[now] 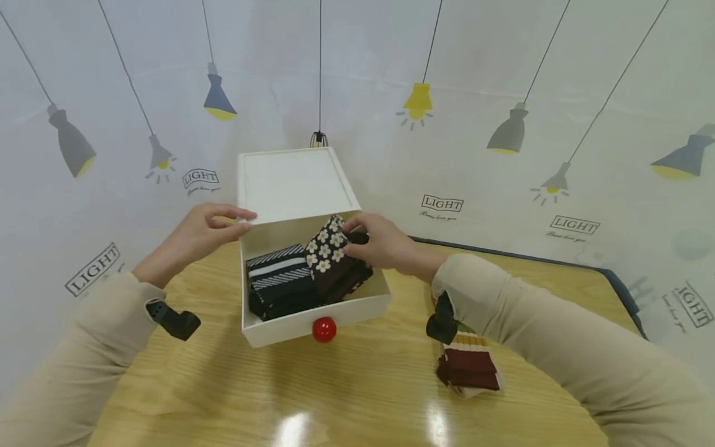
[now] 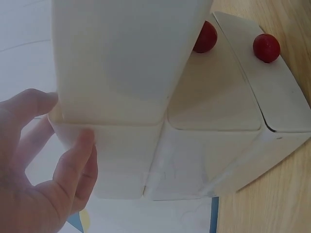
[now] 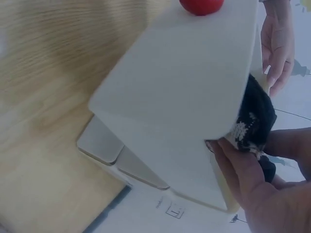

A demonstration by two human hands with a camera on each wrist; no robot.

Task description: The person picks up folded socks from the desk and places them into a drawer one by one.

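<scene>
A white drawer cabinet (image 1: pixel 296 183) has its top drawer (image 1: pixel 274 331) pulled out, with a red ball knob (image 1: pixel 324 329) on the front. Inside, folded black striped socks (image 1: pixel 285 285) lie on the left. At the drawer's right side, my right hand (image 1: pixel 380 241) pinches a folded pair of dark socks with white daisies (image 1: pixel 325 251), tilted up between thumb and fingers. My left hand (image 1: pixel 203 230) holds the cabinet's front left edge, thumb and forefinger on either side of the corner. The left wrist view shows those fingertips (image 2: pixel 86 137) on the white side wall.
Two lower drawers with red knobs (image 2: pixel 266 47) sit under the top one, both pushed in. Folded maroon and cream striped socks (image 1: pixel 472 366) lie on the wooden table (image 1: pixel 357 397), below the right forearm. A wall sheet printed with lamps (image 1: pixel 480 186) hangs behind the table.
</scene>
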